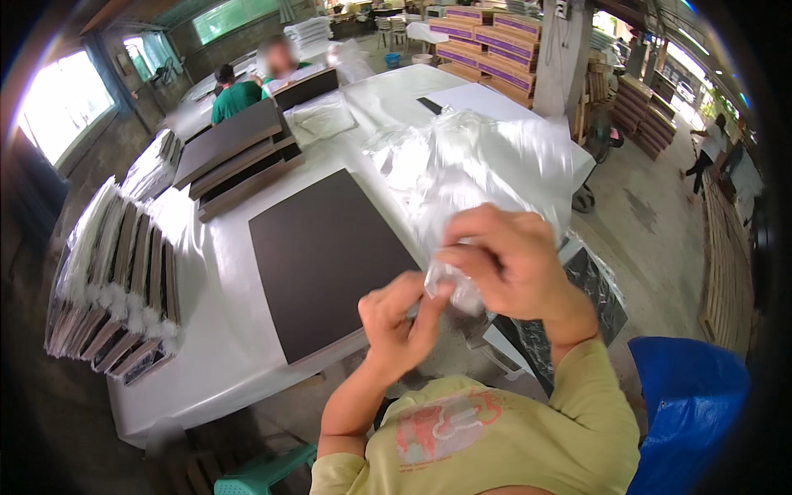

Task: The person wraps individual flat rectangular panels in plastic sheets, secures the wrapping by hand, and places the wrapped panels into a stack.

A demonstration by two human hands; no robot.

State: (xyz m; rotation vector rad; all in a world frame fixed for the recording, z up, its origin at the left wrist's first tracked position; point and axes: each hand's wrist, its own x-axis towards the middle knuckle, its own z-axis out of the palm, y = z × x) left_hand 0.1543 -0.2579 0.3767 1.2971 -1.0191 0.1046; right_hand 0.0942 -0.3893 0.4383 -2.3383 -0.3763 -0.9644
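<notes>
Clear plastic film (448,280) is bunched between my two hands, above the near edge of the table. My left hand (400,320) pinches the film's left side with thumb and fingers. Higher up and to the right, my right hand (507,260) is curled round another part of it, slightly blurred. A large crumpled sheet of clear plastic (478,161) spreads over the table just beyond my right hand; whether it joins the piece I hold, I cannot tell. Left of my hands, a flat dark brown panel (326,256) lies bare on the table.
Plastic-wrapped panels (115,280) stand in a row at the table's left. Dark panels (235,153) are stacked farther back. Two people in green (238,101) work beyond them. Boxes (487,49) are piled behind a pillar (563,66). A green stool (264,470) stands below the near edge.
</notes>
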